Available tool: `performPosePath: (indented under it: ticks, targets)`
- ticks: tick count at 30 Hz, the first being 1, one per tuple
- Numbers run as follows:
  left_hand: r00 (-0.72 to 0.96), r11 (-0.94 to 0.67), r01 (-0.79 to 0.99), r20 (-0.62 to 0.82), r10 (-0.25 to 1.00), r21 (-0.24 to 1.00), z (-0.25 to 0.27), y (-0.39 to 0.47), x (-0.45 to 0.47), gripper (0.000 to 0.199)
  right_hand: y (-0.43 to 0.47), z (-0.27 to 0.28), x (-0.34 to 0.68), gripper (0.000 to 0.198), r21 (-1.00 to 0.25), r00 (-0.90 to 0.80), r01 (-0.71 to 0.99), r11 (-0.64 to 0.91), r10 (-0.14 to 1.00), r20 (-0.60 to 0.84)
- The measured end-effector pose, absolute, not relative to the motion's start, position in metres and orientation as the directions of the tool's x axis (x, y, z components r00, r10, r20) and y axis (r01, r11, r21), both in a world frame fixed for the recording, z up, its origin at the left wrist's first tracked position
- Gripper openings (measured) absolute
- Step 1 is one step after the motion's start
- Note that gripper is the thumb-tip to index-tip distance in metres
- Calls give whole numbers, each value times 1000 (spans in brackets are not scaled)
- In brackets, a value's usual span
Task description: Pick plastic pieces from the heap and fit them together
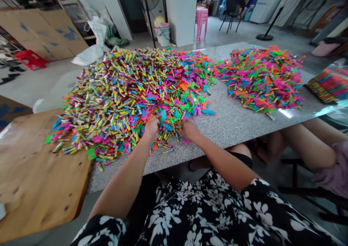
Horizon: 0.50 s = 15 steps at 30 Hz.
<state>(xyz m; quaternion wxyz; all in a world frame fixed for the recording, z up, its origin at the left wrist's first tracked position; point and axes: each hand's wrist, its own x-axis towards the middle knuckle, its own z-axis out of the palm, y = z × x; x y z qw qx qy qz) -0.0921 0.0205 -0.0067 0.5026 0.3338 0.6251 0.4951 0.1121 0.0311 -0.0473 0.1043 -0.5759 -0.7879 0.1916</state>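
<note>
A large heap of small printed tubes (116,83), mostly yellow, red and blue, covers the left side of the speckled stone table (225,126). Bright plastic pieces (187,83) in pink, green, orange and blue lie mixed into its right and front parts. At the heap's front edge, my left hand (152,128) is closed, with a blue plastic piece (163,116) at its fingertips. My right hand (189,130), just to the right, has its fingers pinched around what looks like a small tube (183,115). Both hands' fingertips are partly hidden among the pieces.
A second heap of coloured pieces (266,79) lies on the table's right side. Beyond it stands a clear bag of similar pieces (328,83). A wooden board (40,173) adjoins at left. Another person's legs (310,144) are at right. Pink stools (201,19) stand behind.
</note>
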Motion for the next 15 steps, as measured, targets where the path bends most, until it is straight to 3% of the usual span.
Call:
performPosePath:
  ticks: [2,5,8,11,15]
  targets:
    - [-313,287,130,-236,920,949,-7,24,-92,32,32,-50,120,24,-492,-253,846,207,967,-29]
    - [-291,245,485,-109,950,840,-9,29,-82,24,29,-53,132,15,-598,-155,790,135,988,18]
    - [-255,190,658,-21,967,729,-10,31,-67,38,19,-53,142,12,-680,-138,720,137,989,54]
    - [-195,173,850,-9,981,497,-10,31,-57,60,6,-55,148,11,-729,-143,673,129,989,42]
    - [-105,89,933,28,994,349,-10,37,-48,52,-9,-60,151,11,-741,-132,663,107,991,25]
